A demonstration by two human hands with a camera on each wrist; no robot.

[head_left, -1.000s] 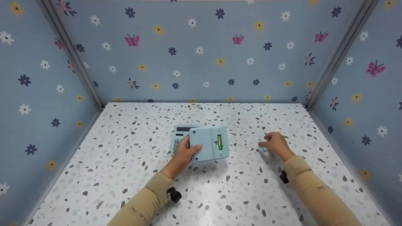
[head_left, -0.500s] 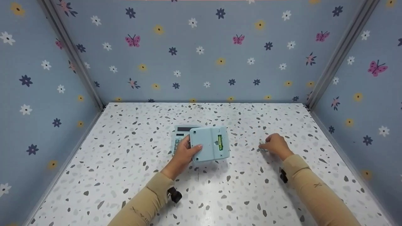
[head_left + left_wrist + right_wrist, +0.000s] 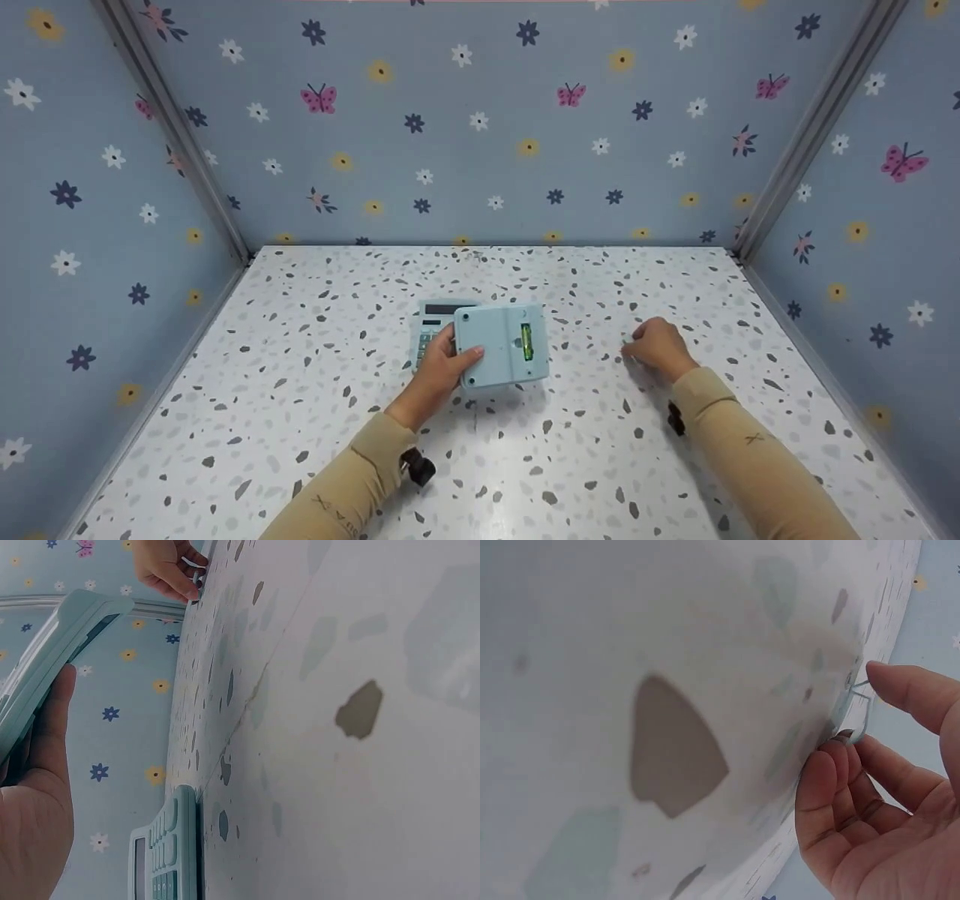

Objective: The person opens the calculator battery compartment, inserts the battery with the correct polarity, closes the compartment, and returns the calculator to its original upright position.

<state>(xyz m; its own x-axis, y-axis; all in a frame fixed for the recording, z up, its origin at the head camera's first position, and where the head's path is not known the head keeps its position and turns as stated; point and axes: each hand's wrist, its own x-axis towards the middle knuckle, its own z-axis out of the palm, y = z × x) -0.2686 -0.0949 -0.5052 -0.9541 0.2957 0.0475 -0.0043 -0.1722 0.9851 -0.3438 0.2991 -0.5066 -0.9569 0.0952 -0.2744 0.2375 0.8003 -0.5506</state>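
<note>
My left hand (image 3: 437, 367) grips the edge of a light-blue calculator (image 3: 491, 349), its thumb across the back. That back faces up, and a green battery (image 3: 527, 341) lies in the uncovered compartment on its right half. At the right, close to the tabletop, my right hand (image 3: 660, 346) pinches a small light-blue battery cover (image 3: 861, 709) between thumb and fingers; in the head view the fingers mostly hide it. A second calculator (image 3: 426, 330), keys up, lies on the table, partly hidden behind the held one.
The white speckled table (image 3: 300, 420) meets a flowered blue back wall (image 3: 480, 150) and side panels. Small dark wrist cameras (image 3: 418, 466) hang below both sleeves.
My right hand's fingers have closed in around the battery cover, which shows less now in the head view. The left hand and the calculator stay almost still.
</note>
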